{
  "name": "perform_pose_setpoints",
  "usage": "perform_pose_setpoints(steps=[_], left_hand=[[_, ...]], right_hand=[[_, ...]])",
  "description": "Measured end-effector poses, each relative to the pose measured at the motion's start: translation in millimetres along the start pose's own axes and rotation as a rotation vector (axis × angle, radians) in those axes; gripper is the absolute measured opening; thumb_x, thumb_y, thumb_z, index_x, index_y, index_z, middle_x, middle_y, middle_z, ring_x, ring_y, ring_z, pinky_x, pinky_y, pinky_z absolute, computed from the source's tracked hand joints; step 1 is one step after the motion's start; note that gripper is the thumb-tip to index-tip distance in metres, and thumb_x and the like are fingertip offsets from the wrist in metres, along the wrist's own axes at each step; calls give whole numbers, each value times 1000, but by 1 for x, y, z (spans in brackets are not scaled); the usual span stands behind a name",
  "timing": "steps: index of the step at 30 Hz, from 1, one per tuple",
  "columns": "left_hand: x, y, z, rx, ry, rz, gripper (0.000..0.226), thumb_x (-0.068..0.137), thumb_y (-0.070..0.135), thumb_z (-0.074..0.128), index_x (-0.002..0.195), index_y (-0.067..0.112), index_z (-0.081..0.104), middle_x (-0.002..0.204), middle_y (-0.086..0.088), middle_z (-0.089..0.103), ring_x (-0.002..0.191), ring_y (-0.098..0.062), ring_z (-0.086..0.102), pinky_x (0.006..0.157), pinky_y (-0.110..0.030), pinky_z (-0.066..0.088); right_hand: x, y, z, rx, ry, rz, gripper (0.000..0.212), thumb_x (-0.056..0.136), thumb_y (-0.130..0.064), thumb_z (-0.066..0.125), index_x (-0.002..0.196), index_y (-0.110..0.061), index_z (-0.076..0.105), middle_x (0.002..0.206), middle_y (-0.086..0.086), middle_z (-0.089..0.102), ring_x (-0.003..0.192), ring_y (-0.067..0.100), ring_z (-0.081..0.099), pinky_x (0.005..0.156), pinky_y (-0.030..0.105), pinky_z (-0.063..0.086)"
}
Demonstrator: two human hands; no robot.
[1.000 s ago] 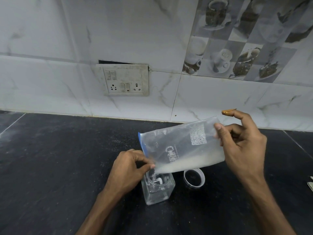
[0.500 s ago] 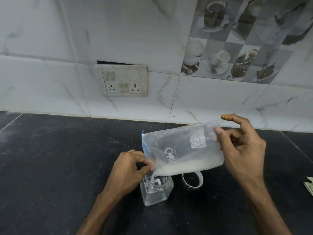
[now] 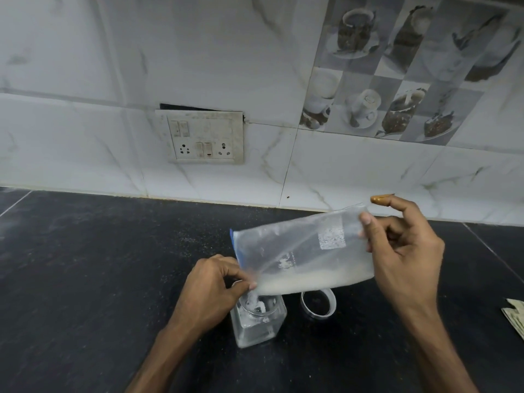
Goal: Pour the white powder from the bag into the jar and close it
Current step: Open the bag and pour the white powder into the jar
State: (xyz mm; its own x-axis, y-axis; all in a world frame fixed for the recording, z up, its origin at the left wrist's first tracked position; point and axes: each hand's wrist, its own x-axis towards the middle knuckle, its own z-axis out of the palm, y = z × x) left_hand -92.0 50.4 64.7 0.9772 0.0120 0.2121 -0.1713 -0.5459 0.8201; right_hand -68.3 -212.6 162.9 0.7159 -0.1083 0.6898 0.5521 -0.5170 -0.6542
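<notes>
A clear zip bag (image 3: 300, 251) with a blue seal strip hangs tilted above the counter, white powder lying along its lower edge. My left hand (image 3: 211, 290) pinches the bag's lower left corner right over the mouth of a square clear glass jar (image 3: 256, 321). My right hand (image 3: 402, 253) grips the bag's raised right end. Some white powder shows inside the jar's neck. The jar's round lid (image 3: 318, 303) lies on the counter just right of the jar, under the bag.
The black stone counter (image 3: 99, 279) runs to a white marble-tiled wall with a switch and socket plate (image 3: 202, 137). Folded paper (image 3: 516, 316) lies at the right edge.
The bag's left corner has dropped closer to the jar mouth and the powder has slid toward it. White powder now shows in the jar's neck.
</notes>
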Motion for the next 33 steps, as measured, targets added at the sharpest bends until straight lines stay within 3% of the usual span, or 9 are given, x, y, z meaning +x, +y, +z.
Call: perform_pose_setpoints(steps=[5, 14, 18, 22, 26, 29, 33], left_hand=[[-1, -1, 0, -9, -1, -13, 21, 73, 19, 90, 78, 38, 82, 82, 28, 76, 83, -1, 69, 78, -37, 60], [-1, 0, -1, -27, -1, -14, 21, 73, 19, 90, 80, 38, 82, 84, 26, 77, 87, 2, 70, 81, -37, 60], [-1, 2, -1, -20, 3, -14, 26, 73, 21, 90, 76, 44, 79, 84, 29, 75, 85, 0, 69, 79, -34, 59], [-1, 0, 1, -29, -1, -16, 20, 73, 21, 90, 78, 38, 82, 85, 28, 76, 85, -4, 70, 82, -38, 59], [-2, -1, 2, -35, 6, -18, 19, 73, 21, 90, 79, 37, 81, 84, 25, 77, 84, -5, 70, 81, -39, 60], [-2, 0, 2, -37, -2, -26, 19, 73, 22, 90, 79, 37, 81, 84, 26, 76, 85, -3, 69, 81, -39, 59], [-1, 0, 3, -33, -5, -23, 15, 73, 21, 90, 76, 34, 82, 83, 25, 76, 85, -4, 69, 82, -40, 59]], right_hand=[[-2, 2, 1, 17, 13, 23, 28, 90, -32, 66, 116, -24, 63, 80, -16, 73, 59, 4, 65, 54, 15, 52], [-2, 1, 2, 18, 19, 14, 28, 91, -28, 67, 117, -20, 63, 84, -12, 74, 58, 1, 65, 56, 8, 48], [0, 0, 3, 8, 18, 2, 27, 91, -28, 66, 116, -19, 64, 84, -13, 72, 59, 2, 66, 54, 14, 50], [-1, 1, 4, 19, 36, 4, 28, 92, -26, 67, 117, -16, 63, 65, -6, 70, 59, 3, 65, 55, 12, 49], [-4, 1, 4, 28, 62, 10, 27, 92, -27, 67, 117, -17, 64, 82, -6, 72, 59, 3, 65, 56, 11, 49], [-4, 2, 2, 30, 57, 14, 27, 92, -27, 67, 117, -17, 64, 83, -7, 72, 57, 6, 64, 55, 10, 48], [-4, 0, 2, 21, 70, -5, 25, 93, -25, 67, 117, -18, 64, 68, -4, 70, 59, 5, 66, 55, 9, 49]])
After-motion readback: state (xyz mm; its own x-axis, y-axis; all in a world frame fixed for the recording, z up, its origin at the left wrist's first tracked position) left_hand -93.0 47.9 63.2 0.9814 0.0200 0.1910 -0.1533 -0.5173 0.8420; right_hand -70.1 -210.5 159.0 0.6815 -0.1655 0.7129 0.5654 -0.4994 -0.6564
